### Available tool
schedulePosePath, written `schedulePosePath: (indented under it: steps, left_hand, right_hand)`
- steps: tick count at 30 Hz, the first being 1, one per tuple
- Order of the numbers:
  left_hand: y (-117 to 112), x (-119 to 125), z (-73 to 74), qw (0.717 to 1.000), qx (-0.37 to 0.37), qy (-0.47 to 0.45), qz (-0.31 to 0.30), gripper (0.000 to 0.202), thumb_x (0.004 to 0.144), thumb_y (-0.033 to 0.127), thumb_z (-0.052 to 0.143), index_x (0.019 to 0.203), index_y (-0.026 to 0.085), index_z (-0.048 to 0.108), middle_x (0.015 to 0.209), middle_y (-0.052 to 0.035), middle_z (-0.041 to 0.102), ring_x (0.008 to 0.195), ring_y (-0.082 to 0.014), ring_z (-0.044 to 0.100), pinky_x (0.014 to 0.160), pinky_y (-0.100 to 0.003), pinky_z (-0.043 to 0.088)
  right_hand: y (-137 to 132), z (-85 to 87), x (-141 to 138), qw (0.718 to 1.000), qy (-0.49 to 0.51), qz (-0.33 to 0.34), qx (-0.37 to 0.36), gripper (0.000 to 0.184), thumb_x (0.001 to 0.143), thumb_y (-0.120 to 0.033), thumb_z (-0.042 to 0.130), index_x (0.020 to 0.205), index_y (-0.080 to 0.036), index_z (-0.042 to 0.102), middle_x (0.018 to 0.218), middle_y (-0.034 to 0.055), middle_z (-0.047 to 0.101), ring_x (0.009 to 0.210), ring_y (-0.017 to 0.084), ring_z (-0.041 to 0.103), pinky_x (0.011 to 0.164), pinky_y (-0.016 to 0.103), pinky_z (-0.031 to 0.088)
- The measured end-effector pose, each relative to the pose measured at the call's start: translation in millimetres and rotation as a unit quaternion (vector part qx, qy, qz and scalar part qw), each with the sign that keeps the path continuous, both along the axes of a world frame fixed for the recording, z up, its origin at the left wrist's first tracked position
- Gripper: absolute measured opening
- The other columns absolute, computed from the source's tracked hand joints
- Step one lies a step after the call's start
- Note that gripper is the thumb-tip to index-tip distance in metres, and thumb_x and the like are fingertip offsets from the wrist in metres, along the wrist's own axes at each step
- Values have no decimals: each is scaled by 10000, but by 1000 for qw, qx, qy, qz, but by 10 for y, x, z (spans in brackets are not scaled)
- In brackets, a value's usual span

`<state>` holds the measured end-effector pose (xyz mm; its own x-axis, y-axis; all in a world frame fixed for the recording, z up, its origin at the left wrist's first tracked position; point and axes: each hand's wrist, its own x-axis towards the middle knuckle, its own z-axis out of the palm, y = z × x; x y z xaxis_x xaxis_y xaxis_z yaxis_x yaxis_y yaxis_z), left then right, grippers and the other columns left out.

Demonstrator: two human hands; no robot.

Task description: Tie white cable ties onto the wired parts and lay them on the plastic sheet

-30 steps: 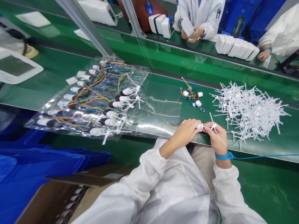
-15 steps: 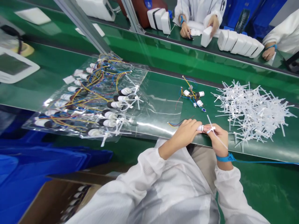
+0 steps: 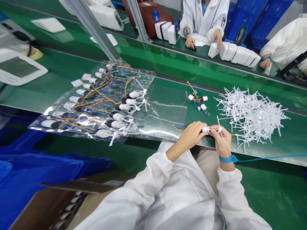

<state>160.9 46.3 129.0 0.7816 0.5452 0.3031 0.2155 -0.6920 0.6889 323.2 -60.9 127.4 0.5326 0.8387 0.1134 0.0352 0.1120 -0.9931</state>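
My left hand [image 3: 191,136] is closed around a small white cylindrical motor [image 3: 205,129], whose thin coloured wires [image 3: 177,128] trail out to the left over the bench edge. A thin shaft seems to stick out of the motor towards my right hand [image 3: 223,141]. That hand pinches a white plastic piece with long thin arms [image 3: 220,130], close beside the motor's end. Whether the two parts touch is hard to see. Several loose motors with wires [image 3: 203,99] lie beyond my hands, and a pile of the white thin-armed pieces [image 3: 256,118] lies to the right.
Clear plastic sheeting [image 3: 153,116] on the green bench [image 3: 168,86] bears several wired motors, some with white arms fitted. An open cardboard box [image 3: 43,204] stands lower left. A blue wrist cord [image 3: 268,158] runs right. Across the partition, co-workers' hands are near white housings [image 3: 240,55].
The view has shifted slightly. My hands stay together, with a little more of the shaft showing between them. Across the bench, a co-worker's white housing now stands nearer the row.
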Motion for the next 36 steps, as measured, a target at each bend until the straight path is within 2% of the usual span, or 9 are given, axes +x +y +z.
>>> schedulePosePath:
  steps: [6, 13, 19, 24, 28, 31, 34, 36]
  left_hand:
    - [11, -40, 40, 999, -33, -21, -15, 310, 1190, 449, 485, 1274, 215, 670, 1111, -84, 727, 1039, -274, 656, 938, -399, 492]
    - [14, -94, 43, 998, -52, -17, -14, 390, 1198, 489, 428, 1270, 226, 706, 1088, -85, 739, 1026, -268, 663, 952, -389, 485]
    - [31, -131, 63, 999, -36, -6, -37, 505, 1200, 555, 344, 1212, 210, 711, 1075, -95, 753, 975, -262, 649, 941, -392, 463]
    - [30, -151, 86, 999, -20, 19, -39, 483, 1211, 505, 338, 1206, 214, 724, 1092, -97, 764, 994, -258, 652, 960, -402, 452]
    - [37, -119, 79, 999, -49, 15, -5, 372, 1201, 466, 433, 1271, 232, 714, 1136, -77, 774, 1050, -260, 671, 961, -392, 457]
    - [40, -87, 39, 997, -60, -8, 38, 300, 1189, 400, 486, 1322, 242, 703, 1242, -84, 771, 1159, -269, 680, 1011, -394, 468]
    - [40, -56, -31, 994, -43, -28, 98, 299, 1166, 322, 530, 1413, 232, 673, 1379, -112, 736, 1280, -288, 649, 1091, -422, 469]
    - [43, -34, -79, 992, -27, -24, 122, 339, 1148, 278, 550, 1468, 227, 650, 1417, -123, 722, 1309, -299, 634, 1124, -446, 466]
  right_hand:
    - [-10, 20, -7, 999, -48, -10, 3, 249, 937, -498, 842, 999, -259, 810, 1103, 77, 789, 1004, 270, 752, 886, 439, 673]
    - [-30, 10, -22, 997, -72, -13, -10, 156, 953, -422, 854, 979, -269, 847, 1024, 70, 809, 980, 283, 761, 885, 448, 660]
    - [-64, 42, 11, 995, -97, -3, -7, 40, 940, -342, 881, 917, -310, 874, 992, 52, 827, 966, 287, 773, 890, 452, 629]
    - [-78, 83, 28, 992, -127, 8, -28, 30, 929, -343, 890, 937, -314, 888, 987, 58, 835, 946, 299, 782, 858, 459, 633]
    - [-3, 106, -14, 993, -111, -2, -35, 98, 968, -390, 853, 976, -295, 872, 1038, 59, 828, 997, 291, 770, 938, 463, 629]
    - [40, 100, -44, 998, -52, 8, -33, 194, 946, -418, 874, 1078, -278, 846, 1111, 69, 816, 1059, 293, 773, 1008, 476, 628]
    - [50, 73, -51, 999, 47, -8, -7, 401, 892, -438, 918, 1230, -269, 784, 1105, 68, 791, 1008, 273, 787, 903, 431, 668]
    - [54, 54, -46, 996, 75, -41, 12, 422, 901, -451, 905, 1246, -263, 752, 1040, 49, 766, 923, 238, 782, 791, 372, 665]
